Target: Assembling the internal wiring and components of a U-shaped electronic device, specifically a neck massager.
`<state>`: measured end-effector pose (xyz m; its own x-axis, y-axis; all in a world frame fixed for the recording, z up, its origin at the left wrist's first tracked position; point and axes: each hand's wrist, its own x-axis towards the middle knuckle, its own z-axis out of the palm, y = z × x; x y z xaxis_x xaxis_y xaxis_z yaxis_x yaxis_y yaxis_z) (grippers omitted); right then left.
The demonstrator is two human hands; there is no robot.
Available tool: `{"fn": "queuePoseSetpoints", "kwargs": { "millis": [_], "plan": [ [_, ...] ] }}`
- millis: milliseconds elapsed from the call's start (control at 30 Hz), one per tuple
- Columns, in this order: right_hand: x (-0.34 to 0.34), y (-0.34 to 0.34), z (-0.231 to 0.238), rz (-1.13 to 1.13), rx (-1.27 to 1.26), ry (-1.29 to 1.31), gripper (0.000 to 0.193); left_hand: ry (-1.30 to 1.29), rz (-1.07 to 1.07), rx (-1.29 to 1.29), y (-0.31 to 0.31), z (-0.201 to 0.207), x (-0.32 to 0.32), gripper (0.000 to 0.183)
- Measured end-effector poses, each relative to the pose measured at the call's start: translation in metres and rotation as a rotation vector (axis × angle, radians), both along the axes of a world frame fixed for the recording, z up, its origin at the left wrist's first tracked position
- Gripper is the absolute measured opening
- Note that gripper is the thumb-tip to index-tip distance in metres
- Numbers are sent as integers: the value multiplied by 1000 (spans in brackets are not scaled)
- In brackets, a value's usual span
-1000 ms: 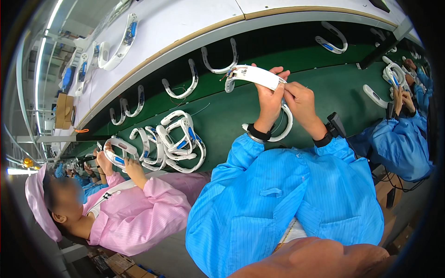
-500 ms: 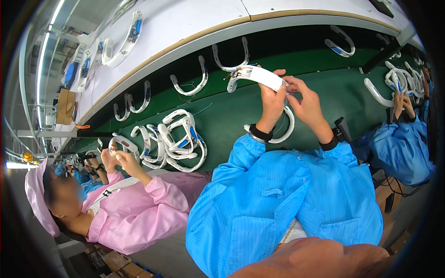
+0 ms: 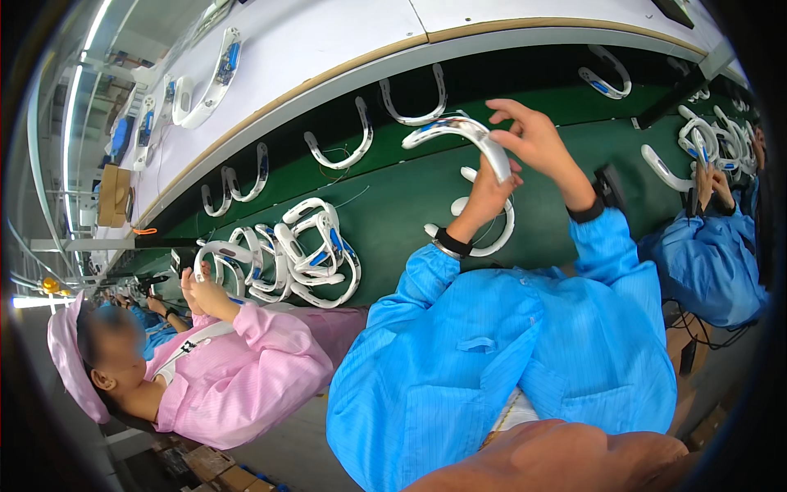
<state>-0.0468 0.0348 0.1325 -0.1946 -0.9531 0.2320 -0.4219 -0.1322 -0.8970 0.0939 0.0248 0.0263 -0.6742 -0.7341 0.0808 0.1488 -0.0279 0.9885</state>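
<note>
A white U-shaped device shell [image 3: 495, 156] with an open inner side, where wires and a blue part show, is held above the green work surface. My left hand [image 3: 489, 193] grips its near end from below, the fingers wrapped behind it. Beside the upper part of the shell is my right hand [image 3: 534, 141], its fingers apart and bent; the thumb comes close to the edge, and whether it touches I cannot tell. Under my left wrist, more white curved shells [image 3: 497, 241] lie on the surface, partly hidden by my forearm.
Several white shells [image 3: 328, 254] are piled to the left, with others in a row along the far side [image 3: 361, 148]. A white shelf [image 3: 328, 41] overhangs the back. A co-worker in pink [image 3: 254, 361] handles a shell at left; another in blue [image 3: 697, 262] works at right.
My right hand has come off the shell's near end and moved up with its fingers spread. The shell has turned so its wired inner side shows, still in my left hand.
</note>
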Motion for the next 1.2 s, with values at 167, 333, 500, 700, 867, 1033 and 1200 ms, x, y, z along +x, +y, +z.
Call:
{"fn": "queuePoseSetpoints", "kwargs": {
  "millis": [167,333,500,700,867,1033,1200],
  "plan": [
    [-19,-39,-42,111,133,-166,33,-102,-153,-8,3,-1,-15,50],
    [-69,-66,-51,-120,-73,-593,31,-288,-205,-109,-14,-2,-30,48],
    [-128,-98,-114,-269,20,-545,60,-481,-316,-190,-62,-33,-64,43],
    [-149,-117,-210,-298,196,-589,73,-880,-155,-1019,-116,-79,-119,40],
    [-303,-170,-385,-493,118,-663,26,-1338,196,-959,-187,-92,-63,33],
    [-376,-198,-415,-724,137,-246,23,-1730,438,-823,-248,-183,109,27],
    [-309,-192,-378,-749,106,317,21,-1627,203,-656,-259,-154,124,42]
  ]
}}
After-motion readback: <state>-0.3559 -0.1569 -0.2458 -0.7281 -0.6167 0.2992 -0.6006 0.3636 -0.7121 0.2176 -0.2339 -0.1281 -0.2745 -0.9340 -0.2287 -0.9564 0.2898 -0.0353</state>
